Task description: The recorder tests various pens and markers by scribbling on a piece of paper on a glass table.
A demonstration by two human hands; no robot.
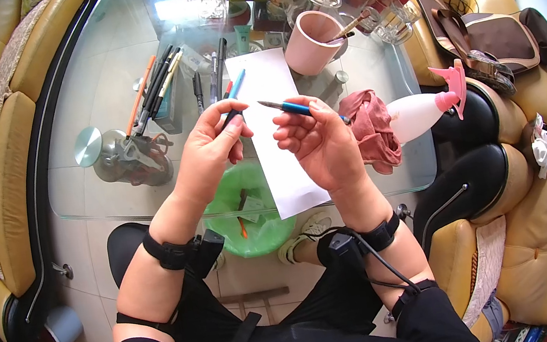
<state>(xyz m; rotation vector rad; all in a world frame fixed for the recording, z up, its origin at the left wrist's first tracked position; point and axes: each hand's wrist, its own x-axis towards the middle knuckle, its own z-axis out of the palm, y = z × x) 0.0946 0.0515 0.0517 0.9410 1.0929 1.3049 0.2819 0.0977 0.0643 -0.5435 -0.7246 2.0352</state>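
Observation:
Above the glass table, my left hand (218,139) grips a small dark item (232,117), perhaps a pen cap, between thumb and fingers. My right hand (319,137) holds a blue pen (296,108), its dark tip pointing left towards the left hand. Under and between the hands lies a long white sheet of paper (286,169), with a light-blue pen (237,83) on its upper left edge. Several black pens lie left of the paper, among them a black marker (198,93). A pink cup (313,43) holding a few slim items stands beyond the right hand.
A glass jar (129,163) with pens and scissors stands at left. A dusky-pink cloth (372,129) and a spray bottle (419,114) lie at right. Jars and glass mugs (392,26) crowd the far side. Below the table edge is a green bin (251,238); sofas flank the table.

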